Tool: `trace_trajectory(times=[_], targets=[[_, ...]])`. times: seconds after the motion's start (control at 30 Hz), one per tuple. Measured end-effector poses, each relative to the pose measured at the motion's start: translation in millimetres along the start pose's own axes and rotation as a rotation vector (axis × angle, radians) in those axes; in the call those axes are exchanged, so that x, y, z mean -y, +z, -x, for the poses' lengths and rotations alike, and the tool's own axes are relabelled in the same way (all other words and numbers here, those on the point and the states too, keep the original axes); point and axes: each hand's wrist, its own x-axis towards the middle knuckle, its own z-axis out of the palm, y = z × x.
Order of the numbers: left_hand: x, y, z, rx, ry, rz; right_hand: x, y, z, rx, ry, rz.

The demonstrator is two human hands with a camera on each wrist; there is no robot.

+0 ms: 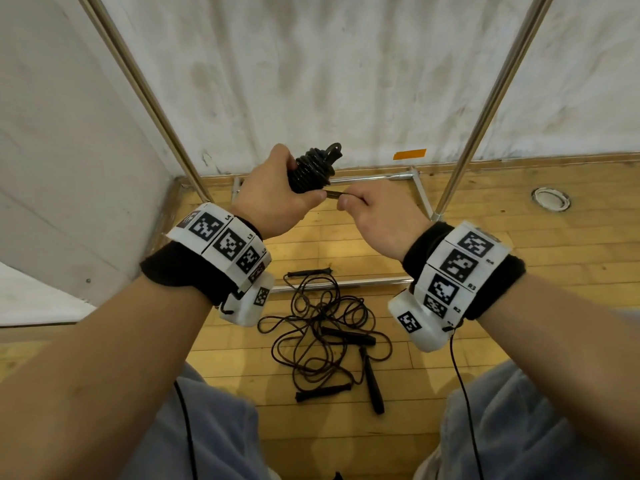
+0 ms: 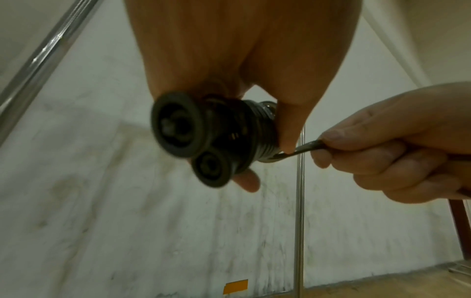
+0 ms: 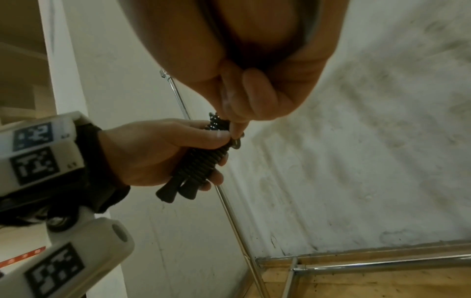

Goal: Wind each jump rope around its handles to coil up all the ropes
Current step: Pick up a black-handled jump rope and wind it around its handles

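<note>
Closest up are the two forearms with tag-covered wristbands. The left hand [image 1: 273, 195] is wrapped around a coiled jump rope [image 1: 310, 171], black cord wound tight over both handles, held up in front of the white wall [image 1: 346, 81]. The right hand [image 1: 374, 211] is pinching the loose rope end [image 1: 332, 194] right beside the coil. Down on the wooden floor [image 1: 485, 271], between the knees, sits a tangled pile of ropes [image 1: 325, 327] with loose handles sticking out.

coiled rope [image 1: 310, 171]: showing black | loose ropes [image 1: 325, 327] on floor: showing black | floor [image 1: 485, 237]: showing yellow-brown wood planks | tape [image 1: 409, 154] on far wall: showing orange | wristbands [image 1: 221, 245]: showing black-and-white square codes
</note>
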Motion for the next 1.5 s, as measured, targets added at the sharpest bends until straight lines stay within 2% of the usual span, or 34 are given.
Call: trace_trajectory(times=[0.17, 0.37, 0.53, 0.6, 0.77, 0.93, 1.1, 1.27, 1.4, 1.5], targets=[[-0.4, 1.3, 2.2, 0.041, -0.045, -0.001, -2.2, 0.3, 1.5, 0.008, -0.029, 0.099], [-3.7, 10.1, 2.6, 0.050, -0.003, -0.018, 4.7, -2.4, -3.2, -0.015, -0.007, -0.005], [-6.9, 16.4, 5.0, -0.010, 0.026, -0.133, 7.7, 0.9, 0.4, 0.033, 0.009, 0.023], [-10.2, 18.7, 6.9, 0.013, 0.016, -0.128, 8.2, 0.4, 0.8, 0.018, 0.004, 0.019], [-21.8, 15.9, 13.5, 0.173, 0.036, 0.210, 9.8, -12.5, 0.7, -0.052, -0.003, -0.022], [-24.6, 4.2, 15.4, 0.145, 0.090, 0.392, 11.0, -29.7, 0.2, -0.110, 0.008, -0.034], [-25.2, 2.0, 15.6, 0.074, 0.071, 0.345, 16.9, -33.8, 4.3, -0.062, -0.006, -0.065], [-26.0, 0.8, 15.3, 0.032, 0.038, 0.434, 18.3, -34.2, 4.0, -0.027, 0.039, -0.136], [-28.3, 4.3, 12.9, 0.110, -0.033, 0.510, 18.6, -36.2, 3.2, -0.021, 0.099, -0.238], [-30.6, 4.9, 11.4, 0.189, -0.010, 0.552, 17.6, -33.9, 2.2, -0.020, 0.119, -0.232]])
